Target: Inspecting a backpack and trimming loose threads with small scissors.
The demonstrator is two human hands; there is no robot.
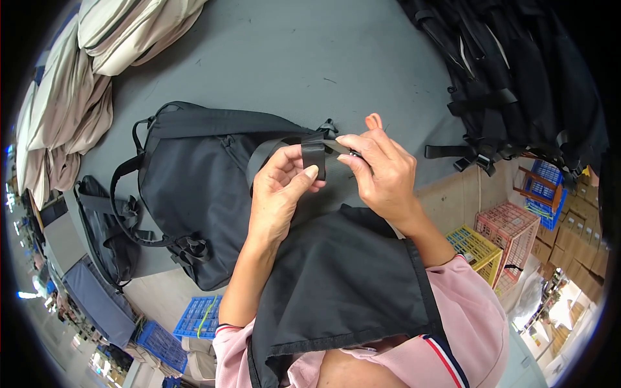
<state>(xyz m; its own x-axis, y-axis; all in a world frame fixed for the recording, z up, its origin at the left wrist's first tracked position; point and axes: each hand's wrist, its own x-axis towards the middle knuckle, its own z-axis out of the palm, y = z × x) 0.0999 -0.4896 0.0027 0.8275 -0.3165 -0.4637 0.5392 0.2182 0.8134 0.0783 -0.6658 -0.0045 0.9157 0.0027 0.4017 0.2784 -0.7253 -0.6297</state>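
A black backpack (pixel 194 174) lies on its side on the grey table, its straps toward the left and far side. My left hand (pixel 278 187) pinches a flat black webbing strap (pixel 314 160) between thumb and fingers, just off the bag's right end. The strap folds over and loops back toward the bag. Close to the strap's upper end, my right hand (pixel 385 168) is closed on a small grey-and-black piece (pixel 341 149). Its kind is too small and covered to tell. A black buckle-like fitting (pixel 328 128) lies just beyond the strap.
Beige bags (pixel 71 97) are heaped at the far left. More black backpacks (pixel 511 84) pile up at the right. A small black bag (pixel 107 226) lies left of the backpack on the grey table (pixel 259 58). Yellow (pixel 475 249) and pink crates (pixel 508 229) stand below the right edge.
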